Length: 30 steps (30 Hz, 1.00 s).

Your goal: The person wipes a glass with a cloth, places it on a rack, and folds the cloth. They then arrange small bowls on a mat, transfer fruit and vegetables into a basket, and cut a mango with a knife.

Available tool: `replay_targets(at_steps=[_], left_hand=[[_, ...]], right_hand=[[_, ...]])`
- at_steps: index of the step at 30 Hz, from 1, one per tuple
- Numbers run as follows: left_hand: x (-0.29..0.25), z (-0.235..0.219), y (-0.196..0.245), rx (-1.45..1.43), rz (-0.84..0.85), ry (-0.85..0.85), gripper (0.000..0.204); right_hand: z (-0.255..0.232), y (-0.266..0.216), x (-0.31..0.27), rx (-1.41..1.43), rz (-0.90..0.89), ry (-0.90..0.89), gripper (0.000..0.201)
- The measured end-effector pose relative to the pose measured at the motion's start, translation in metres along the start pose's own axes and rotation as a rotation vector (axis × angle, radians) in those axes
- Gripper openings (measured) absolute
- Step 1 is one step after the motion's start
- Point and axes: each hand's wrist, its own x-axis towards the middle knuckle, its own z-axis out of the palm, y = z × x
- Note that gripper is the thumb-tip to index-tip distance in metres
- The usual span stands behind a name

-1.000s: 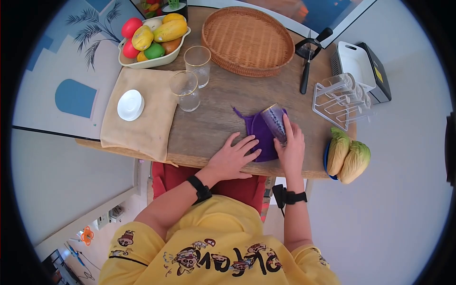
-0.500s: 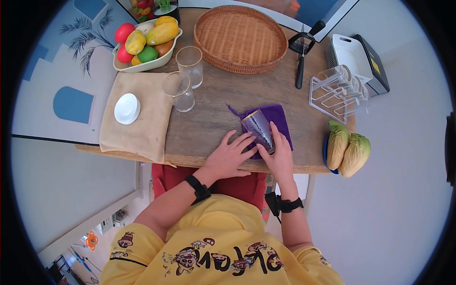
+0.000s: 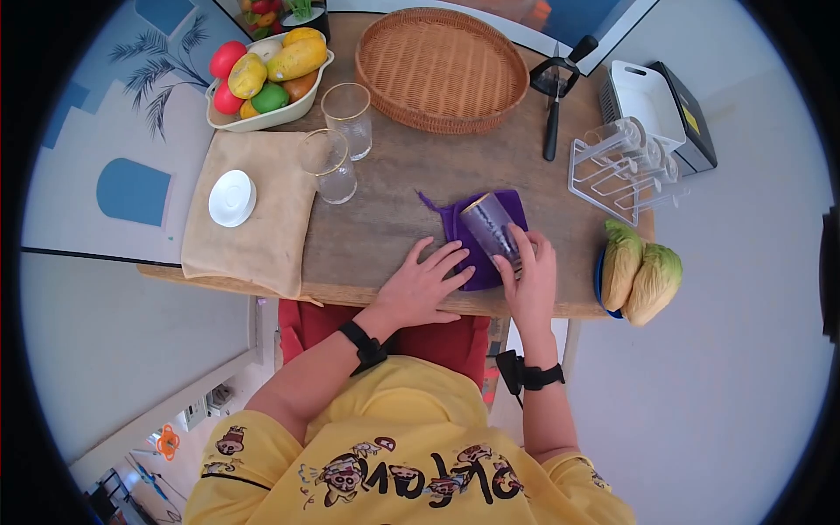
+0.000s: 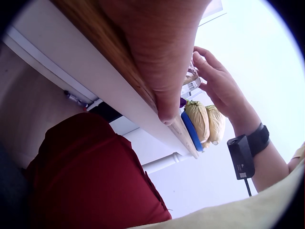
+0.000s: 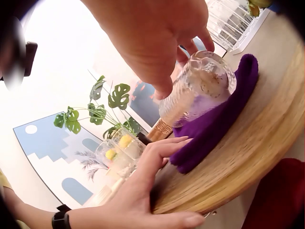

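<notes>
Since half a second ago the ribbed gold-rimmed drinking glass [image 3: 494, 232] has shifted slightly right over the purple cloth [image 3: 477, 245], at centre frame on the wooden table [image 3: 394, 210]. Two more such glasses stand upper left. One right hand [image 3: 529, 280] curls its fingers round the tilted glass. One left hand [image 3: 424, 289] lies flat, fingers spread, fingertips touching the cloth's edge.
</notes>
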Motion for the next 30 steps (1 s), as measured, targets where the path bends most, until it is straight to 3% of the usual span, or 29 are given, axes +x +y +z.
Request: replay_targets(at_steps=[3,7,10,15,20,23,25,27,29,30], left_hand=[[0.001,-0.001,0.001,0.006,0.005,-0.006,0.079],[0.001,-0.001,0.001,-0.020,0.005,0.039,0.079],[0.002,-0.002,0.001,-0.011,-0.004,0.000,0.078],[0.000,-0.002,0.001,-0.012,0.012,0.023,0.078],[0.000,0.001,0.000,-0.015,0.011,0.032,0.078],[0.000,0.000,0.000,-0.011,0.010,0.026,0.078],[0.001,-0.002,0.001,0.002,0.005,0.010,0.078],[0.002,-0.002,0.000,0.005,0.011,0.010,0.078],[0.002,-0.002,0.000,0.011,0.012,0.013,0.078],[0.002,-0.002,0.000,0.005,0.012,0.026,0.078]], right_hand=[[0.008,-0.007,-0.004,0.087,0.056,0.047,0.066],[0.021,-0.006,-0.004,0.230,0.083,-0.110,0.073],[0.020,-0.001,0.001,0.195,0.137,-0.137,0.073],[0.021,0.023,0.023,-0.137,0.048,0.059,0.072],[0.020,0.010,0.010,-0.206,-0.029,0.061,0.068],[0.009,-0.002,0.000,-0.081,-0.057,0.033,0.066],[0.003,-0.013,-0.003,0.093,0.075,0.028,0.065],[0.008,-0.012,-0.004,0.127,0.057,0.041,0.068],[0.013,-0.010,-0.006,0.229,0.139,-0.147,0.073],[0.014,-0.010,-0.005,0.221,0.158,-0.157,0.076]])
